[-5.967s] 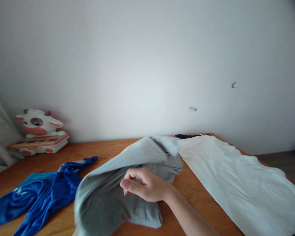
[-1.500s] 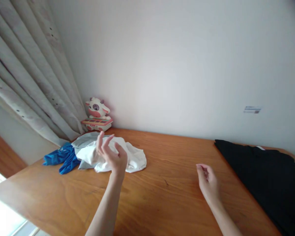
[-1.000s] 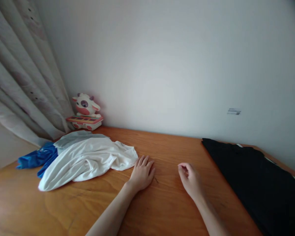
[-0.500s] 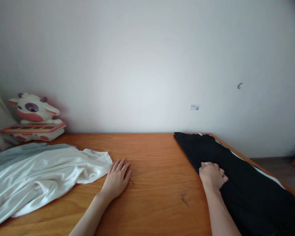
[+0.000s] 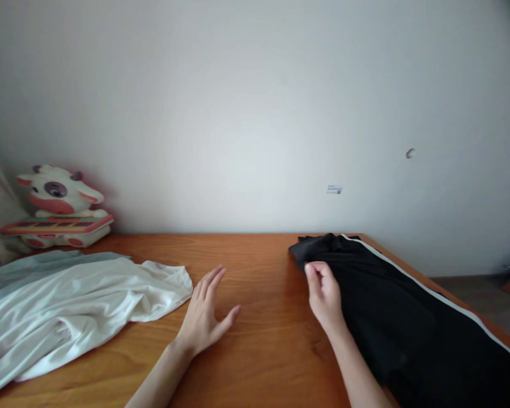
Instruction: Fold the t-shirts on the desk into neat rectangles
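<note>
A black garment with a white stripe lies along the right side of the wooden table. My right hand pinches its left edge, and the cloth there is lifted and creased. Over the middle-left of the table, my left hand has its fingers apart and holds nothing. Just left of that hand is the sleeve end of a white garment, which lies loosely spread with some folds.
A grey-green cloth lies partly behind the white garment. A cow-shaped toy keyboard stands at the back left corner, beside a pale curtain. The wall runs along the table's back edge.
My right hand has moved left, pulling the black garment's edge with it and creasing the cloth. My left hand has lifted and its thumb has spread out.
</note>
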`<act>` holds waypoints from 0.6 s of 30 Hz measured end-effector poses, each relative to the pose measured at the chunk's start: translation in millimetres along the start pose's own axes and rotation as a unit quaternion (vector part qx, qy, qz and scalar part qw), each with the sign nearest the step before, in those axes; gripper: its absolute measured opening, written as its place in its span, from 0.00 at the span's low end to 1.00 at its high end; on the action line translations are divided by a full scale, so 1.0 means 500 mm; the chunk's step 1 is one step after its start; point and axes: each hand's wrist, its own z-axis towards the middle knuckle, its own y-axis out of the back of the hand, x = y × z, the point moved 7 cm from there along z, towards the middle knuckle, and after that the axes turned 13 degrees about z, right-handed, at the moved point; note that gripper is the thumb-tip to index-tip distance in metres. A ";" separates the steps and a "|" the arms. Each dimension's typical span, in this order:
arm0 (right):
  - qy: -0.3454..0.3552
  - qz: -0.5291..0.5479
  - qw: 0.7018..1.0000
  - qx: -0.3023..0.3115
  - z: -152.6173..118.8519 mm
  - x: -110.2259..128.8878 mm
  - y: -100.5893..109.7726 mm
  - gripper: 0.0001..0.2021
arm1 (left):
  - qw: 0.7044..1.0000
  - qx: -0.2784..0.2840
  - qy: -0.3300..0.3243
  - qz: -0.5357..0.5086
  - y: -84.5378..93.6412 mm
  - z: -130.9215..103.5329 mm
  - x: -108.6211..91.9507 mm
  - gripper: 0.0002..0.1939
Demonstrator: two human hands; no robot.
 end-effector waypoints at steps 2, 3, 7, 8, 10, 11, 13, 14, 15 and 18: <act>-0.017 0.140 0.958 0.250 -0.052 0.070 -0.106 0.22 | 0.998 0.008 -0.056 -0.026 0.010 -0.003 -0.030 0.55; -0.043 0.218 0.901 0.372 -0.089 0.099 -0.150 0.20 | 0.996 0.021 -0.083 -0.033 0.010 -0.006 -0.041 0.59; -0.054 0.244 0.915 0.318 -0.115 0.093 -0.180 0.19 | 0.982 0.145 -0.121 -0.012 -0.016 -0.020 -0.054 0.58; -0.035 0.194 0.940 0.277 -0.112 0.072 -0.176 0.19 | 0.979 0.173 -0.109 -0.005 -0.023 -0.021 -0.052 0.54; -0.007 0.105 0.963 0.248 -0.110 0.032 -0.176 0.20 | 0.975 0.209 -0.081 0.002 -0.030 -0.019 -0.051 0.43; -0.002 0.083 0.965 0.249 -0.109 0.015 -0.177 0.20 | 0.974 0.214 -0.071 0.002 -0.030 -0.016 -0.053 0.38; -0.010 0.083 0.966 0.244 -0.101 -0.005 -0.171 0.19 | 0.974 0.219 -0.064 -0.011 -0.029 -0.011 -0.061 0.30; -0.017 0.094 0.969 0.228 -0.092 -0.010 -0.161 0.19 | 0.973 0.219 -0.063 -0.021 -0.029 -0.009 -0.065 0.28; -0.024 0.104 0.972 0.208 -0.082 -0.014 -0.148 0.19 | 0.974 0.218 -0.060 -0.033 -0.029 -0.008 -0.068 0.28; -0.051 0.120 0.982 0.135 -0.050 -0.042 -0.098 0.23 | 0.973 0.217 -0.038 -0.065 -0.030 -0.007 -0.059 0.36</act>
